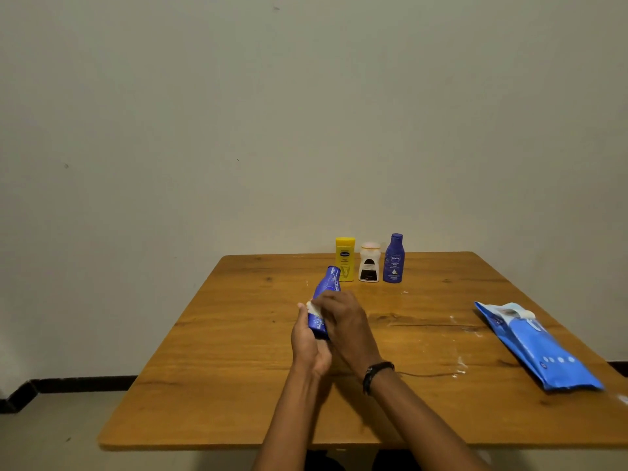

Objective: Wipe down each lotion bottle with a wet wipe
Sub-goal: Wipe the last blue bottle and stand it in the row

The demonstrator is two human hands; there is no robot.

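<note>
left hand (307,341) grips tilted blue bottle (328,283) mid-table (238,334), right hand (343,321) pinches wipe (312,307) against it; row of bottles (369,263) at far edge, wipe pack (537,345) near right edge

Both our bare forearms reach forward, hands meeting. Our left hand (307,345) grips the blue bottle (329,283) from the left; our right hand (345,319) curls over it, fingers pressing the wipe (313,309) against it.

Left hand (311,346) grips blue bottle (329,283); right hand (346,322) (seemingly) holds wipe (312,309).
</note>
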